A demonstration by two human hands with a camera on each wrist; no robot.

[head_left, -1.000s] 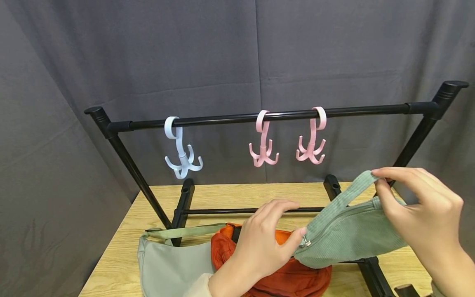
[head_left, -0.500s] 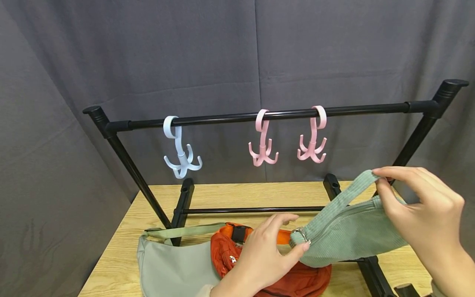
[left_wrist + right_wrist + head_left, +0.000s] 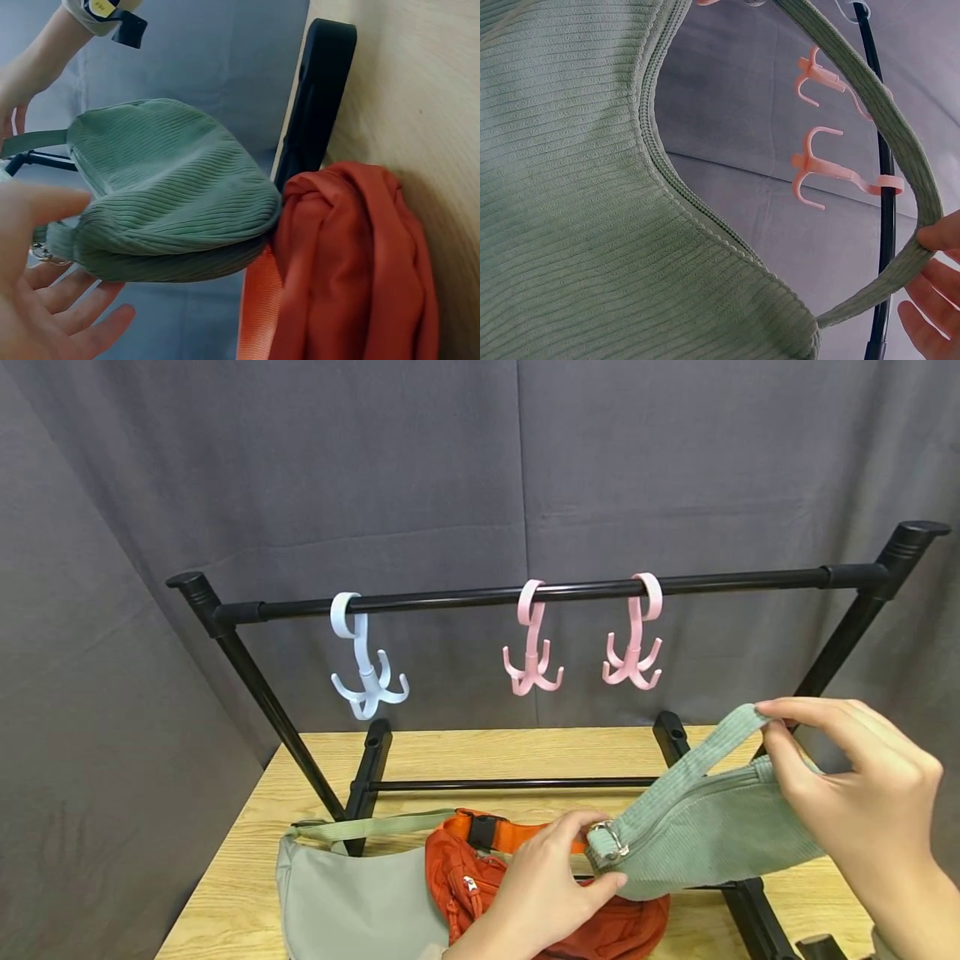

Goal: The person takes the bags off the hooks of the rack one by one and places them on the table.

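A light green corduroy bag (image 3: 720, 835), with a zip and a metal ring at its left end, hangs tilted above the table. My right hand (image 3: 862, 777) pinches its strap (image 3: 900, 142) between thumb and fingers, lifting it in a loop. At the ring end is my left hand (image 3: 551, 881), thumb and index finger spread to either side of the bag; in the left wrist view its other fingers (image 3: 82, 311) reach out loosely below the bag. Two pink hooks (image 3: 532, 647) and a pale blue hook (image 3: 367, 668) hang from the black rail (image 3: 450, 602).
On the wooden table (image 3: 225, 877) lie a grey-green bag (image 3: 352, 893) and a rust-red waist bag (image 3: 465, 877) with an orange strap and black buckle (image 3: 486, 832). The rack's lower bar (image 3: 510, 785) and feet (image 3: 370, 772) stand behind them. Grey curtain (image 3: 450, 460) forms the backdrop.
My left hand has slid slightly down along the green bag's end, uncovering its metal ring and more of the red waist bag. My right hand keeps the strap up almost unmoved.
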